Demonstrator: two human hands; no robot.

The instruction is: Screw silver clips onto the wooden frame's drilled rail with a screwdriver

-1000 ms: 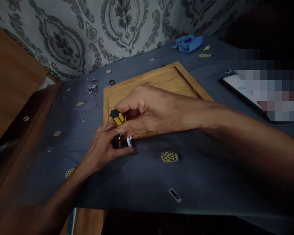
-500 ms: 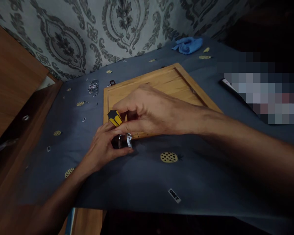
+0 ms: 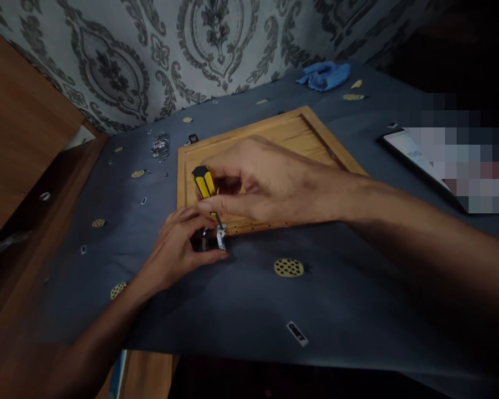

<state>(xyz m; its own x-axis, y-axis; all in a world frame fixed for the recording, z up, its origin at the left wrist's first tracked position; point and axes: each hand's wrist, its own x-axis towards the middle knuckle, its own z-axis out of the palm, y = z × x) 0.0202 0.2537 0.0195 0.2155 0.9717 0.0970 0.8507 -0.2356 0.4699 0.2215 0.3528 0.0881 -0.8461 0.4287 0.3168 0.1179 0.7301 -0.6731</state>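
Observation:
My right hand point(image 3: 258, 177) grips the yellow and black handle of a screwdriver point(image 3: 203, 181), whose shaft slants down to a small shiny metal hinge point(image 3: 220, 237). That hinge sits at the near left corner of a wooden panel point(image 3: 270, 123) with a raised frame. My left hand point(image 3: 172, 246) is curled around the hinge, with the thumb against its lower end and the fingers at the panel's corner. Part of the hinge lies hidden in the shadow of my fingers. Small dark holes run along the panel's near edge.
Several metal parts point(image 3: 161, 145) lie in a pile on the dark blue pineapple-print cloth point(image 3: 233, 310). A small black item point(image 3: 192, 138) is behind the panel. A blue cloth point(image 3: 325, 75) lies at the back, a partly blurred phone-like device point(image 3: 416, 155) to the right. A patterned curtain hangs behind.
The screwdriver has risen and stands more upright, with its shaft now showing above the hinge. My right hand has lifted slightly with it; my left hand keeps its place.

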